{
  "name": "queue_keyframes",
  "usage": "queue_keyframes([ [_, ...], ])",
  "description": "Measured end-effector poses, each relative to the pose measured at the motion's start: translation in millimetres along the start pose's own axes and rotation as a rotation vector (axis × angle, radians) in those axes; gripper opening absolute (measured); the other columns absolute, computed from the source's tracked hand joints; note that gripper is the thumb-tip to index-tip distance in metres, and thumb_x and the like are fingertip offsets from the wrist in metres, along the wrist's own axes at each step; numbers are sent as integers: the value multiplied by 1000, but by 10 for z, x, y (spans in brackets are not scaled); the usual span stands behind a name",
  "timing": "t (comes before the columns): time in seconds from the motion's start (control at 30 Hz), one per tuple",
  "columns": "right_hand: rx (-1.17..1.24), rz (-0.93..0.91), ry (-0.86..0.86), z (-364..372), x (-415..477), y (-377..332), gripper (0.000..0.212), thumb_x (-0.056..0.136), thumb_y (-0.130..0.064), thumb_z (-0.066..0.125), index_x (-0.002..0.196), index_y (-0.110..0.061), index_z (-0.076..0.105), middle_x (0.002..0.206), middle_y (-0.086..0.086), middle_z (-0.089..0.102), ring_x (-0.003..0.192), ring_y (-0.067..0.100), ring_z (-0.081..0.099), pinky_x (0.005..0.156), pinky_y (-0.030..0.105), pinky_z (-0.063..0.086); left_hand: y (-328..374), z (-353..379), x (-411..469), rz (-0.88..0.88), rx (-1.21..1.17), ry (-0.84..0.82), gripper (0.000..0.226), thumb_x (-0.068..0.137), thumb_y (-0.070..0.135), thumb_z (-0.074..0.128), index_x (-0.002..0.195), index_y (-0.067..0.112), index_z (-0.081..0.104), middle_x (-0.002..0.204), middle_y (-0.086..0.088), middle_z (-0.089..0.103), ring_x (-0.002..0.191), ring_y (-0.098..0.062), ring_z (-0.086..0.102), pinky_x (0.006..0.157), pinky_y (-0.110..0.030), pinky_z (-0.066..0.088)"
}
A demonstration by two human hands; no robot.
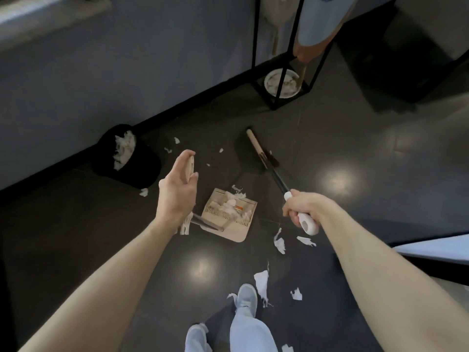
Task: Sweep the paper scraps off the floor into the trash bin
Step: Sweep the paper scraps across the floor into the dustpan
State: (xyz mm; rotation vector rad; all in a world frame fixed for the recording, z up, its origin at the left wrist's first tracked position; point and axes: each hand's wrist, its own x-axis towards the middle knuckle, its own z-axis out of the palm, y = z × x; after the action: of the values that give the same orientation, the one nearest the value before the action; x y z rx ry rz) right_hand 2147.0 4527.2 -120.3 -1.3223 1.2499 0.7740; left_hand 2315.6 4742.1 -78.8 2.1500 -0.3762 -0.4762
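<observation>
My left hand (177, 189) grips the beige top of the dustpan's long handle. The beige dustpan (237, 233) rests on the dark floor below it, with white paper scraps (232, 204) inside. My right hand (302, 209) is shut on the white grip of the broom handle. The broom's black head (247, 156) lies on the floor beyond the pan. More white scraps are scattered on the floor, a few pieces (279, 242) beside the pan and several (261, 280) near my feet. A black trash bin (142, 171) with white paper in it stands by the wall at the left.
A black metal frame stand (283, 72) with a white dish at its base stands at the back right. A dark box (416, 59) lies further right. The grey wall and its black baseboard run along the left. My shoes (246, 298) are at the bottom.
</observation>
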Motion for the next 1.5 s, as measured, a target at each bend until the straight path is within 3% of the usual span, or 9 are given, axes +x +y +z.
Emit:
queue_keyframes([
  [0.1,-240,29,7,171,-98,194,82,81,-1,50,149,-32,17,77,10,50,62,23,47,59,31,45,17,9,29,3,14,-1,39,97,16,51,116,50,48,93,12,55,39,-2,50,39,-23,47],
  [0.3,-29,157,-120,345,-740,603,80,86,5,40,146,-46,23,50,0,44,34,6,34,36,16,30,74,17,-1,-20,18,-35,42,98,20,51,122,52,44,113,0,54,63,-12,57,43,-18,46],
  [0.47,47,120,-118,310,-1282,882,76,89,7,43,144,-44,29,38,-4,42,29,3,33,32,13,28,120,-19,-226,-19,0,-76,44,98,18,51,125,51,41,125,-2,49,102,-35,62,76,-48,58],
  [0.67,201,72,-50,472,-1878,1520,78,87,4,48,141,-48,30,46,-1,39,35,6,34,33,15,30,-78,-213,-637,75,54,-209,44,98,21,50,123,56,40,112,2,52,71,-19,62,43,-21,48],
  [0.8,290,55,20,694,-2135,1943,79,87,5,49,144,-45,28,46,0,40,36,7,34,33,16,31,-221,-370,-995,114,83,-308,49,98,23,50,124,62,36,96,3,56,55,-14,58,41,-16,44],
  [1.03,292,91,219,1306,-2040,2457,79,85,8,44,148,-37,27,42,3,48,37,10,37,38,19,34,-601,-724,-1493,264,154,-469,43,96,16,53,124,49,49,78,8,58,41,-3,49,39,-14,38],
  [1.13,137,124,273,1552,-1790,2596,80,84,6,41,152,-31,18,62,12,56,48,18,44,46,25,40,-735,-767,-1623,319,181,-523,41,94,13,57,125,39,54,67,11,55,39,-3,44,41,-11,36],
  [1.3,105,174,161,2084,-1690,2758,89,81,4,45,153,-32,7,76,14,58,57,23,55,54,29,49,-782,-689,-1785,371,189,-598,41,94,12,57,122,42,54,71,13,55,44,-1,49,41,-12,37],
  [1.5,373,131,-17,2542,-2077,2978,82,83,3,43,148,-41,20,56,6,57,38,9,42,39,20,39,-631,-557,-1862,447,258,-659,43,96,12,54,127,40,50,83,11,55,53,0,56,45,-13,42],
])
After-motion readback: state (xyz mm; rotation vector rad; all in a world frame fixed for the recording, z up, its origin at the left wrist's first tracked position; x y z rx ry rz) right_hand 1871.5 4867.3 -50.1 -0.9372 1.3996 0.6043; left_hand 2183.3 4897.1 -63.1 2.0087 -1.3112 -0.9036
